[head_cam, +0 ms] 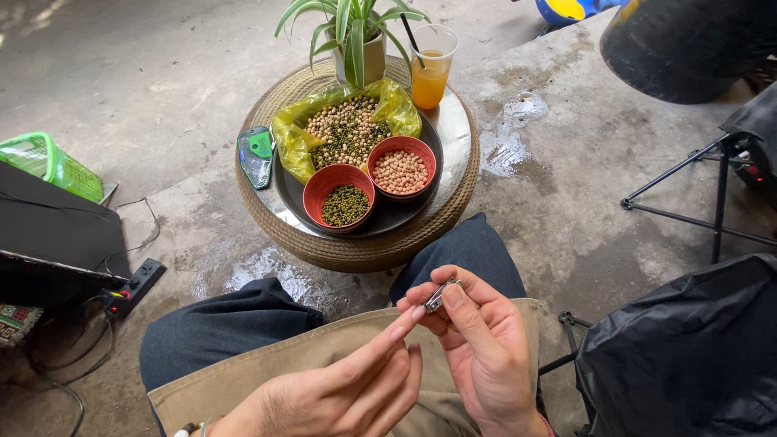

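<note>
The nail clipper (439, 296) is pinched in the right hand (477, 348), at the left hand's (356, 388) extended fingertip. The left hand holds nothing. A steady finger and small bites would suit trimming.

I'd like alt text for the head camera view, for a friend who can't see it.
Seen from above, a seated person's right hand holds a small metal nail clipper to a fingertip of the left hand. Ahead, a round woven table bears a tray with two red bowls of beans, a yellow bag of mixed beans, a plant and an orange drink.

Right hand (486, 348) fingers pinched shut; left hand (356, 388) forefinger extended, touching them.
</note>
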